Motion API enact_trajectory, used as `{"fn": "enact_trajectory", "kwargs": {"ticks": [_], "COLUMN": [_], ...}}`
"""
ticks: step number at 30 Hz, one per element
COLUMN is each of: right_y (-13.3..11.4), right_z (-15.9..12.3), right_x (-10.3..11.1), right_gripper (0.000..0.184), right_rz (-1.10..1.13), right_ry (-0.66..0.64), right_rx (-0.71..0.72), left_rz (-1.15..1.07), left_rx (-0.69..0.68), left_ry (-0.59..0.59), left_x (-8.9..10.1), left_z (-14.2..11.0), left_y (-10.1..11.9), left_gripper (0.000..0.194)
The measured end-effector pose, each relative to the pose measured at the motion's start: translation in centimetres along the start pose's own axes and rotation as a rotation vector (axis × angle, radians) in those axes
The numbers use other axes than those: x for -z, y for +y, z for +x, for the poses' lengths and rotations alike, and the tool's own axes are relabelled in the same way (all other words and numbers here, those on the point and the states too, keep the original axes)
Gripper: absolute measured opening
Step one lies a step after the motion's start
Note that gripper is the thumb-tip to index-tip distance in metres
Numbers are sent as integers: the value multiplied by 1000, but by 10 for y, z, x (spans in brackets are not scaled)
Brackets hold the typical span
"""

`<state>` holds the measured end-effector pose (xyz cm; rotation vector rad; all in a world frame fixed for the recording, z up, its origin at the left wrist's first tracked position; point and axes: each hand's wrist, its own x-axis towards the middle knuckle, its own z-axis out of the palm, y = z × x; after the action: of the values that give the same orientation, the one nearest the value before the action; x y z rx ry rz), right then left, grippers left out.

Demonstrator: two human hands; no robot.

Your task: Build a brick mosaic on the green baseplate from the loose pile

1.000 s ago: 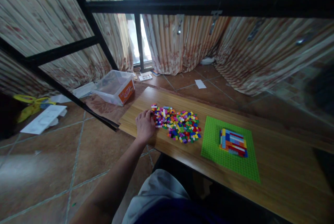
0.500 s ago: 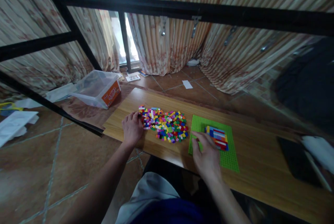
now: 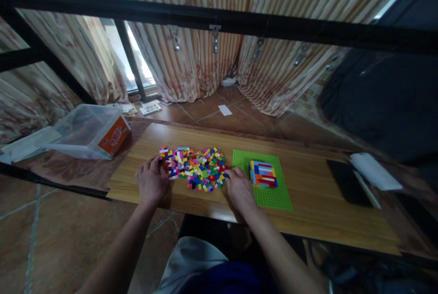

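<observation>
A pile of small toy bricks (image 3: 201,168) in many colours lies spread on the wooden table. My left hand (image 3: 152,181) rests at the pile's left edge, its fingers curled in against the bricks; what they hold, if anything, is hidden. At the opposite edge, my right hand (image 3: 239,188) has its fingers drawn together, the tips touching a blue brick (image 3: 226,175). Just right of that hand lies a green baseplate (image 3: 273,200). A rectangular block of joined bricks (image 3: 263,174), with red, blue, orange and white rows, sits on it.
The wooden table (image 3: 308,184) runs sideways before me. A dark flat object (image 3: 347,182) and a white item (image 3: 374,170) lie towards its right end. A clear plastic bin (image 3: 80,132) with an orange label stands beyond the left end. A black metal bar (image 3: 191,18) crosses above.
My right hand has moved left from over the green baseplate to the pile's right edge. My left hand stays at the pile. The whole view has shifted as my head turned right.
</observation>
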<state>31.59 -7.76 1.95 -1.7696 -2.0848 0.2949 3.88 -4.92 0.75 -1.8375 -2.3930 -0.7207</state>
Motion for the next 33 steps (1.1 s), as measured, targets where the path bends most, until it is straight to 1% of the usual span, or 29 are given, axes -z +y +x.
{"fn": "enact_trajectory", "kwargs": {"ticks": [5, 10, 14, 17, 19, 21, 24, 27, 30, 33], "right_y": [-3, -6, -5, -3, -2, -2, -5, -9, -10, -8], "right_z": [-6, -26, -45, -56, -58, -56, -45, -32, -21, -16], "right_x": [3, 10, 15, 16, 16, 15, 14, 10, 5, 2], "right_gripper": [16, 11, 11, 15, 18, 19, 23, 26, 28, 33], "right_rz": [146, 341, 497, 550, 538, 477, 322, 198, 156, 170], "right_ry": [89, 197, 202, 201, 210, 211, 194, 155, 108, 94], "right_rx": [-42, -140, -211, -249, -246, -212, -148, -114, -103, -101], "left_rz": [21, 36, 47, 38, 30, 24, 24, 27, 25, 15], "left_rx": [0, -19, -28, -35, -30, -25, -15, 3, 12, 17], "left_ry": [0, 13, 21, 25, 23, 17, 5, -1, -5, -6], "left_x": [-1, -1, -2, -1, -1, -1, 0, 0, 1, 2], "left_z": [1, 1, 1, 1, 1, 0, 0, 0, -1, -2], "left_y": [-1, -2, -3, -3, -2, -2, 0, 1, 1, 2], "left_gripper": [41, 41, 42, 42, 41, 41, 40, 41, 41, 40]}}
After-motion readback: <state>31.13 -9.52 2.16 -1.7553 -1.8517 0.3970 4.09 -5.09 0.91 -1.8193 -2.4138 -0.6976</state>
